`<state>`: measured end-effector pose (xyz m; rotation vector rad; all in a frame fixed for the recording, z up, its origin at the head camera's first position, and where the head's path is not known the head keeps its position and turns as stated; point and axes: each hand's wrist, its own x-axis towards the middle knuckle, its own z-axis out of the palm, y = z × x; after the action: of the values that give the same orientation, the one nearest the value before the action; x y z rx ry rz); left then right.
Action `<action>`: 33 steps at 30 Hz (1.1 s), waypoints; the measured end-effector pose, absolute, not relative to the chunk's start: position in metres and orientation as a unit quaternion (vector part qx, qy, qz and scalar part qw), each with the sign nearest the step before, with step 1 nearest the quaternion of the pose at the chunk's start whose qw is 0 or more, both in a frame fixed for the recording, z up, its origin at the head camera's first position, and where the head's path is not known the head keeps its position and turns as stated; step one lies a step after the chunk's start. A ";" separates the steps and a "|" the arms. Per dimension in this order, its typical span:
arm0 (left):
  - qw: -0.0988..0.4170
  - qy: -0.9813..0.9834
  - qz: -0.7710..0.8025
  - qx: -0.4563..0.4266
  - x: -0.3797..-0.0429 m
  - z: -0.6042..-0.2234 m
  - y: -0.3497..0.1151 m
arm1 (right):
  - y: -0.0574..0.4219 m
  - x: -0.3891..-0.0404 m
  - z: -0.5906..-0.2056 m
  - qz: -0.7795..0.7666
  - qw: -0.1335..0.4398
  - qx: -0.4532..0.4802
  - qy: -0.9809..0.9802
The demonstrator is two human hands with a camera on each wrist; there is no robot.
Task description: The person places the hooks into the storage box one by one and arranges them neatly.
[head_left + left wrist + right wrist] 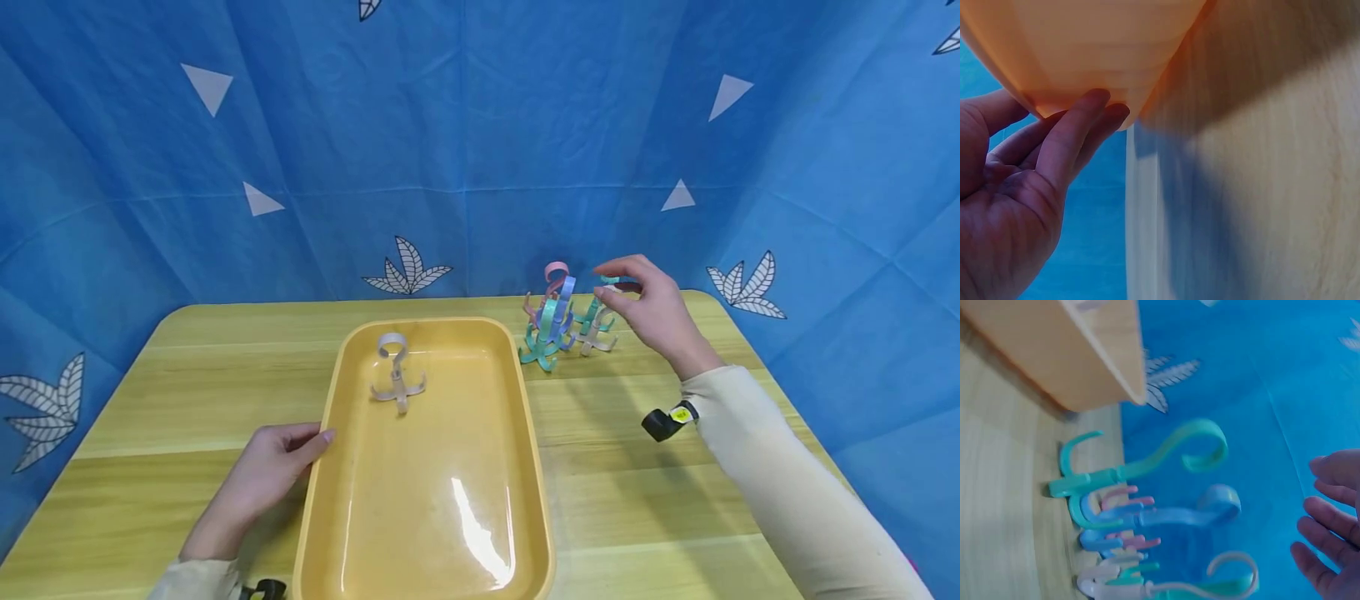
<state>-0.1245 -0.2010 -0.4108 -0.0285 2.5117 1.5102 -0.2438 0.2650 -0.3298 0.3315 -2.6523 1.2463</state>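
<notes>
My left hand (pixel 262 475) grips the left rim of a yellow plastic tray (pixel 420 500), thumb on top of the edge and fingers below. A grey swivel hook hanger (pixel 399 390), with a curled top and upturned prongs, stands in the tray's far left part. My right hand (pixel 648 304) hovers at the group of hook hangers right of the tray, thumb and fingers spread apart. Closest to it are a grey hook hanger (pixel 1116 590) and a teal one partly hidden behind. Another green hook hanger (pixel 1141 465), a blue one (pixel 1179 515) and a pink one (pixel 556 268) stand beside them.
The wooden table (pixel 187 375) ends at a blue patterned cloth (pixel 465 150) close behind the hook hangers. The tray's tall side wall (pixel 1085 356) rises near the group. Dark wrist straps (pixel 667 421) sit on the sleeves.
</notes>
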 end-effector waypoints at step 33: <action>0.116 0.840 0.528 -0.033 -0.125 -0.416 -0.202 | 0.303 -0.274 -0.383 0.442 0.094 0.032 -0.891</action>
<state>-0.1247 -0.2017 -0.4161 -0.0969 2.4613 1.5468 -0.2744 0.3030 -0.3829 0.0960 -2.6444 1.3112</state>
